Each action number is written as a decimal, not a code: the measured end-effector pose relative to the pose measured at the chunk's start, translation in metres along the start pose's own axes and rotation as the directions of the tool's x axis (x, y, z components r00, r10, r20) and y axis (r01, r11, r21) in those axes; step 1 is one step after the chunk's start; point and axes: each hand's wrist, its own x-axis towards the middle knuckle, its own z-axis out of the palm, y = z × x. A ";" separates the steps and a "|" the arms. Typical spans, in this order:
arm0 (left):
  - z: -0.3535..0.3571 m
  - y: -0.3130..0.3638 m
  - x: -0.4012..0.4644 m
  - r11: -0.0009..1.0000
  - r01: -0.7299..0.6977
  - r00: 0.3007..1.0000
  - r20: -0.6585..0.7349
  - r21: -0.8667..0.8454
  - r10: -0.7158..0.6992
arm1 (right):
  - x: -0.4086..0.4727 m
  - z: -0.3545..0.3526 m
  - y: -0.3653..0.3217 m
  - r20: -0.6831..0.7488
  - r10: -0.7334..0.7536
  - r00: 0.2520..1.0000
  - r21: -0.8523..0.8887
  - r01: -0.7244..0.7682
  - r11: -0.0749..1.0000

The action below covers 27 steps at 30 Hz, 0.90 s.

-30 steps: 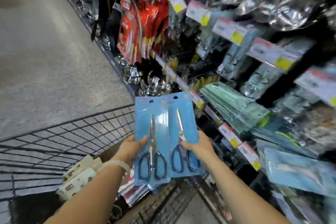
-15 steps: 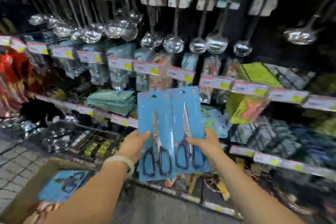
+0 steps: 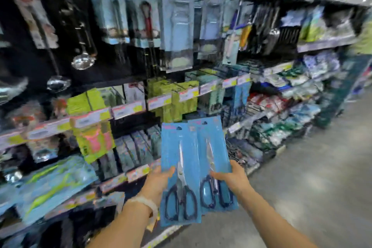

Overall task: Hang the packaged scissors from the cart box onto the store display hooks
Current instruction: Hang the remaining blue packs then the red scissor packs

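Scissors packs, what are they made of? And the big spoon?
Scissors packs: likely blue card under clear glossy plastic, which glints over the blades; blades look like shiny metal, handles dark, probably plastic. The ladle: seemingly polished steel, with bright mirror-like reflections.

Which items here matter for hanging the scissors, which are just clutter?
Job:
- left scissors pack, held by left hand
- right scissors pack, held by right hand

Clutter:
- ladles
- green packs
- price tags
- floor
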 end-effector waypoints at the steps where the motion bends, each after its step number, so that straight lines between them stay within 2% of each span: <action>1: 0.025 0.007 0.004 1.000 -0.001 0.999 0.036 0.020 0.001 | 0.006 -0.019 0.004 -0.036 -0.012 0.999 0.015 0.013 1.000; 6: 0.127 0.012 0.062 0.989 0.026 0.988 0.148 0.144 -0.048 | 0.047 -0.105 0.016 -0.233 -0.006 0.972 0.045 0.017 0.999; 11: 0.216 0.026 0.124 0.990 0.051 0.976 0.203 0.130 -0.077 | 0.128 -0.173 0.008 -0.295 0.006 0.956 0.081 0.019 0.997; 17: 0.280 0.050 0.208 0.986 0.040 0.983 0.173 0.160 -0.068 | 0.240 -0.226 -0.015 -0.269 0.007 0.963 0.045 0.005 0.999; 22: 0.317 0.060 0.251 0.984 0.024 0.978 0.202 0.174 -0.059 | 0.305 -0.256 -0.013 -0.247 0.023 0.969 0.043 -0.013 0.999; 27: 0.337 0.059 0.285 0.979 0.029 0.990 0.130 0.200 -0.055 | 0.374 -0.274 -0.009 -0.162 0.029 0.986 0.006 -0.028 1.000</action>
